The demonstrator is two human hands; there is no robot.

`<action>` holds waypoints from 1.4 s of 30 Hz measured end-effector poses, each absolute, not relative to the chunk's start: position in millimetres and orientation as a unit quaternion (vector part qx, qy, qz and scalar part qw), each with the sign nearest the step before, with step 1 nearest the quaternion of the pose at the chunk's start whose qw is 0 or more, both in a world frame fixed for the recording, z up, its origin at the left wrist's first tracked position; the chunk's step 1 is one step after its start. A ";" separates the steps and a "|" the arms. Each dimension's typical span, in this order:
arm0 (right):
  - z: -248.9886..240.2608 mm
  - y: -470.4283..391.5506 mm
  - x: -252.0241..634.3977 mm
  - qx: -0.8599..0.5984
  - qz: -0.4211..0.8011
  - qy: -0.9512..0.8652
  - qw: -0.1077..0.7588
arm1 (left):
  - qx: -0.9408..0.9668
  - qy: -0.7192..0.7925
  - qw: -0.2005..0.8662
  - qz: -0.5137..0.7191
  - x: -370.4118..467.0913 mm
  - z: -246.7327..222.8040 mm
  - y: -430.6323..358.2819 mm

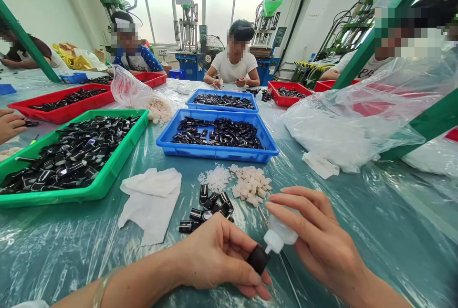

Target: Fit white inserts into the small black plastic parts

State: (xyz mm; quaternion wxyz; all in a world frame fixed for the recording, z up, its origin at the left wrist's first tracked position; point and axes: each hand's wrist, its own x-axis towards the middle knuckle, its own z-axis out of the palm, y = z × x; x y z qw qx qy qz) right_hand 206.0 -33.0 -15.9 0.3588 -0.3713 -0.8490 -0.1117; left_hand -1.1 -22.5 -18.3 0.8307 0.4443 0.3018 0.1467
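Between its thumb and fingers my left hand (218, 255) holds a small black part (258, 259). My right hand (318, 236) grips a translucent squeeze bottle (282, 231), tilted so that its white nozzle meets or nearly meets the black part's edge. Just beyond my left hand lies a small heap of glossy black pieces (211, 205). Behind that heap are a pile of clear white bits (216, 177) and a pile of cream-coloured pieces (250, 184). A thin metal rod (290, 279) lies on the table between my hands, partly hidden by the bottle.
A white cloth (152, 198) lies left of the heap. Green (103, 176), blue (218, 153) and red trays (64, 115) hold black parts. Plastic bags (339, 122) stand at the right beside a green frame post (429, 122). Several people sit around the table; a person's hand (10, 124) shows at the left edge.
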 end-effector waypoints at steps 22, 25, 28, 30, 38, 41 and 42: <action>-36.1 5.6 226.3 -0.678 0.209 -0.601 0.368 | 0.441 0.431 0.650 0.444 -32.8 7.7 4.0; -39.5 7.3 227.8 -0.689 0.211 -0.591 0.363 | 0.447 0.440 0.640 0.444 -32.3 6.2 4.2; -42.2 8.2 230.6 -0.692 0.210 -0.584 0.369 | 0.451 0.446 0.636 0.439 -31.3 4.9 4.2; -40.4 6.3 231.6 -0.693 0.194 -0.578 0.384 | 0.458 0.450 0.632 0.435 -30.6 4.2 3.9; -23.1 -21.6 213.5 -0.512 -0.112 -0.733 0.433 | 0.443 0.435 0.671 0.405 -23.2 -2.4 3.0; -35.3 -22.0 205.5 -0.445 -0.051 -0.825 0.344 | 0.423 0.421 0.703 0.386 -17.8 -6.1 2.0; -40.9 -20.2 204.2 -0.440 -0.045 -0.840 0.316 | 0.418 0.418 0.712 0.380 -16.2 -7.1 1.4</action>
